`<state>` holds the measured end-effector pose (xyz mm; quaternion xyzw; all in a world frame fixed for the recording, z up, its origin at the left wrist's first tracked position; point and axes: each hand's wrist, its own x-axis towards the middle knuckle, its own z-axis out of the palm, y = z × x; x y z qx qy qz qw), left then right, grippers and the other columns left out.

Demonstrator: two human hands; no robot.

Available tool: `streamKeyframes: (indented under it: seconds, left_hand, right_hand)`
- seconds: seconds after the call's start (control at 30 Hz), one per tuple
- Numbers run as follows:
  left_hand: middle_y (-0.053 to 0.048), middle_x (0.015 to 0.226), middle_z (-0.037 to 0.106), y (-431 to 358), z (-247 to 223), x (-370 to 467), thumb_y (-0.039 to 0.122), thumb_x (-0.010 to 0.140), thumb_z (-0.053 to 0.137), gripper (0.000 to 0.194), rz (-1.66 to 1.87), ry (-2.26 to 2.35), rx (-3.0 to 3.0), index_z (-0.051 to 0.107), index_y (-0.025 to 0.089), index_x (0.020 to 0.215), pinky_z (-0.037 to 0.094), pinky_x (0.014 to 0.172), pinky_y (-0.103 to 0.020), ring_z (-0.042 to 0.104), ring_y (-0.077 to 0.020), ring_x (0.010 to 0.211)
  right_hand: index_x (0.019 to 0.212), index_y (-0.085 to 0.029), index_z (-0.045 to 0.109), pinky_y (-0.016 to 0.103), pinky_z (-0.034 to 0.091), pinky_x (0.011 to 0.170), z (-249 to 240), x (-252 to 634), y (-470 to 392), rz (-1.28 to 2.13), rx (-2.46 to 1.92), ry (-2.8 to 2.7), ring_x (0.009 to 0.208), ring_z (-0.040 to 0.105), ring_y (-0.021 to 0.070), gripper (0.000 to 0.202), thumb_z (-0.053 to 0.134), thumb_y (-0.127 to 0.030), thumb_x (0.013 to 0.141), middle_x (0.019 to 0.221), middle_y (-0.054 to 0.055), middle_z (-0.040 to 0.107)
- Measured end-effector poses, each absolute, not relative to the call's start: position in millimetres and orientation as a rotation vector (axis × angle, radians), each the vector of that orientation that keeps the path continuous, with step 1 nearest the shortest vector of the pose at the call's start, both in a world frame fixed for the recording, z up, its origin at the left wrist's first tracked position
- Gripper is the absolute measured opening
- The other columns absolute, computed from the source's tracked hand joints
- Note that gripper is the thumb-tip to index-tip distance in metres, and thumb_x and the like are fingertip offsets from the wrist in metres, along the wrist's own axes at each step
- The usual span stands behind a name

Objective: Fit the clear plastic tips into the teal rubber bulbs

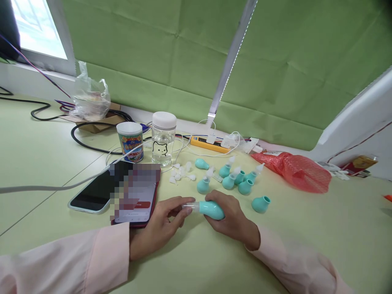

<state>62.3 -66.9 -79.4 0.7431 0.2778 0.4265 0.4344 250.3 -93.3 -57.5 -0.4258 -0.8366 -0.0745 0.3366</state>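
Note:
My right hand [231, 214] is wrapped round a teal bulb [214, 210], which lies on its side in the air above the table. A clear nozzle [192, 206] points left from the bulb's mouth. The fingertips of my left hand [162, 222] pinch this nozzle at its tip. Beyond my hands stand several teal bulbs, some with clear nozzles on, such as one bulb [203, 186]; an open bulb [261, 204] lies apart at the right. Several loose translucent tips [178, 175] are heaped left of the bulbs.
Two phones [92, 192] lie at the left, one by my left wrist. Behind them stand a printed can [131, 143] and a lidded water bottle [163, 141]. An orange power strip [211, 145] and red bubble wrap [294, 171] lie at the back; a white cable crosses the left side.

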Motion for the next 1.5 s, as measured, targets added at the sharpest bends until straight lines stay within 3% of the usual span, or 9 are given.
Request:
streamKeyframes:
  seconds: [0.13,0.37,0.6,0.73,0.87,1.0,1.13,1.27,1.5]
  left_hand:
    - [0.001,0.061,0.051,-68,-80,62,0.023,0.083,0.048,0.023,1.084,0.687,1.946,0.060,0.015,0.100,0.037,0.044,-0.020,0.046,-0.0095,0.049]
    - [-0.002,0.068,0.052,-70,-79,61,0.016,0.084,0.047,0.025,1.127,0.544,2.185,0.057,0.017,0.106,0.039,0.048,-0.020,0.050,-0.0114,0.057]
    - [-0.003,0.071,0.052,-67,-80,60,0.013,0.085,0.045,0.027,1.135,0.499,2.407,0.053,0.018,0.110,0.040,0.052,-0.022,0.050,-0.0120,0.059]
    - [-0.006,0.078,0.054,-62,-83,59,0.012,0.085,0.045,0.028,1.155,0.432,2.438,0.050,0.018,0.112,0.042,0.054,-0.023,0.052,-0.0127,0.063]
    - [-0.005,0.078,0.057,-62,-82,58,0.014,0.083,0.050,0.025,1.180,0.454,2.394,0.050,0.018,0.108,0.044,0.055,-0.022,0.055,-0.0124,0.062]
    - [0.000,0.075,0.058,-72,-77,56,0.020,0.080,0.055,0.024,1.212,0.602,2.321,0.045,0.021,0.102,0.046,0.060,-0.022,0.056,-0.0126,0.065]
    - [-0.003,0.089,0.058,-78,-72,54,0.019,0.079,0.054,0.028,1.163,0.589,2.296,0.041,0.021,0.103,0.047,0.069,-0.027,0.056,-0.0149,0.076]
    - [-0.003,0.091,0.056,-77,-70,53,0.015,0.080,0.049,0.028,1.061,0.618,2.262,0.038,0.021,0.105,0.046,0.071,-0.028,0.054,-0.0144,0.077]
    - [-0.005,0.091,0.055,-74,-71,55,0.013,0.081,0.042,0.020,0.899,0.598,2.357,0.042,0.019,0.100,0.046,0.071,-0.029,0.053,-0.0155,0.080]
  right_hand:
    - [0.083,-0.021,0.045,0.021,0.034,0.047,-63,249,-92,-0.146,-1.099,-2.155,0.054,0.048,0.0116,0.021,0.045,-0.009,0.066,0.065,-0.001,0.053]
    - [0.072,-0.019,0.048,0.019,0.035,0.048,-60,236,-94,0.562,-1.304,-1.918,0.053,0.045,0.0096,0.013,0.051,-0.012,0.062,0.061,-0.003,0.051]
    - [0.068,-0.017,0.049,0.018,0.035,0.049,-57,236,-89,0.954,-1.396,-1.772,0.055,0.043,0.0078,0.015,0.058,-0.012,0.057,0.061,-0.005,0.048]
    - [0.071,-0.017,0.050,0.015,0.031,0.039,-44,239,-88,1.258,-1.464,-1.677,0.045,0.038,0.0050,0.023,0.064,-0.014,0.053,0.055,-0.007,0.043]
    - [0.084,-0.019,0.052,0.015,0.034,0.035,-37,246,-86,1.426,-1.418,-1.733,0.042,0.040,0.0050,0.027,0.064,-0.024,0.060,0.058,-0.006,0.046]
    - [0.088,-0.019,0.057,0.022,0.046,0.053,-32,251,-90,1.327,-1.275,-1.953,0.058,0.053,0.0098,0.026,0.063,-0.030,0.065,0.073,-0.001,0.056]
    - [0.078,-0.020,0.060,0.029,0.045,0.071,-15,257,-100,0.773,-1.384,-2.235,0.073,0.056,0.0151,0.017,0.063,-0.022,0.062,0.078,0.000,0.060]
    - [0.073,-0.019,0.059,0.029,0.045,0.064,6,276,-101,0.369,-1.547,-2.329,0.069,0.055,0.0164,0.011,0.061,-0.021,0.062,0.073,0.002,0.060]
    - [0.083,-0.018,0.055,0.027,0.044,0.056,8,313,-77,0.353,-1.793,-2.239,0.065,0.056,0.0159,0.019,0.055,-0.020,0.065,0.073,0.002,0.059]
